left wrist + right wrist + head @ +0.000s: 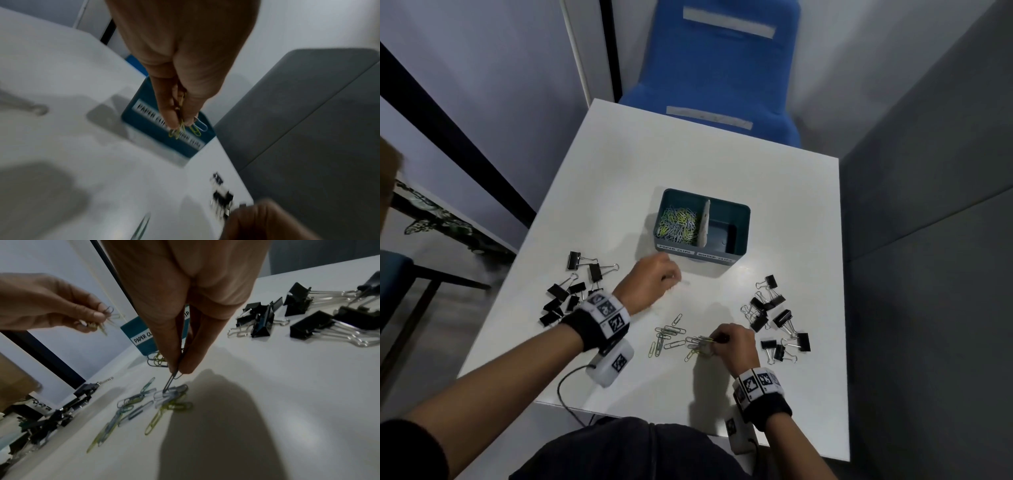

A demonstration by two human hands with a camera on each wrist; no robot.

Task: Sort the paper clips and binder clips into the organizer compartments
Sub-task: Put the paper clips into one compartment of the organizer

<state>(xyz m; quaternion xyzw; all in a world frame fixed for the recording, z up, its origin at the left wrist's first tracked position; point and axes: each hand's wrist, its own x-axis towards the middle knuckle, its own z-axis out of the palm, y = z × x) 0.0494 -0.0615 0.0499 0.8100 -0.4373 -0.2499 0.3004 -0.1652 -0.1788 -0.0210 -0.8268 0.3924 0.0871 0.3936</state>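
Observation:
A teal organizer (739,219) stands mid-table; its left compartment is full of paper clips (678,224), its right compartment looks empty. My left hand (654,277) hovers just in front of it, pinching a bunch of paper clips (185,128). My right hand (732,342) is lower on the table, pinching a paper clip (172,381) at the edge of a loose pile of paper clips (671,337). Black binder clips lie in one group on the left (571,294) and another on the right (774,318).
The white table (722,164) has a blue chair (722,75) beyond its far edge and a grey partition (928,205) to the right. A cable (565,394) trails off the near edge from the left wrist unit.

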